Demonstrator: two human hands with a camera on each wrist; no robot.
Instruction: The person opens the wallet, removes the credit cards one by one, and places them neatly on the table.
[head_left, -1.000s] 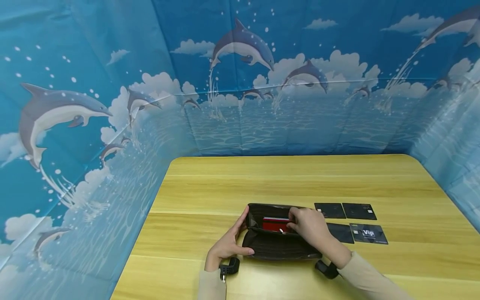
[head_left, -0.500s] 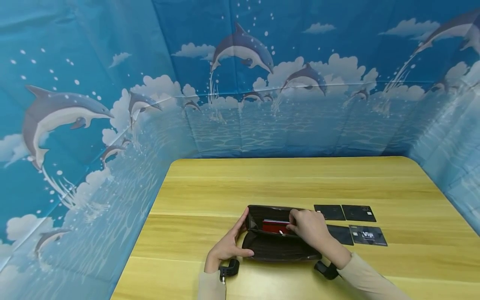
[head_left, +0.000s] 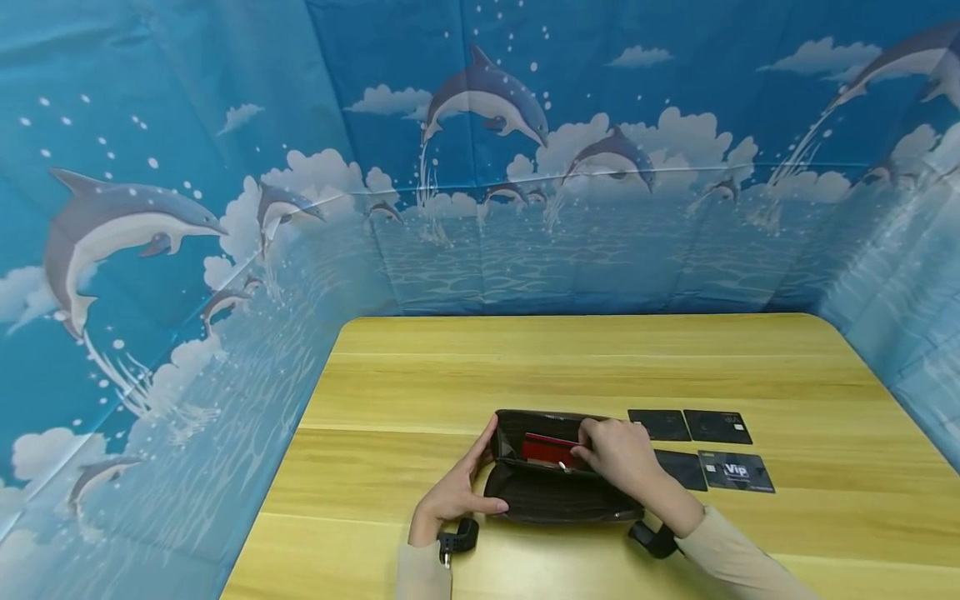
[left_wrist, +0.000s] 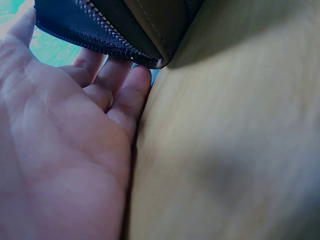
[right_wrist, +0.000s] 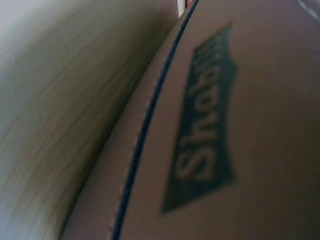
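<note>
A blue sheet [head_left: 240,50] with folds hangs around 3 sides of the yellow surface [head_left: 585,358] with wood lines, and it shows grey jumping dolphins [head_left: 483,93] with white bellies, puffy white clouds [head_left: 678,142], little white dots [head_left: 153,163] and wavy water [head_left: 525,262].

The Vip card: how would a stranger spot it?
On the wooden table, right of the open wallet, four dark cards lie in two rows. The Vip card is at the right end of the nearer row, the only one with big, bright "Vip" lettering.
</note>
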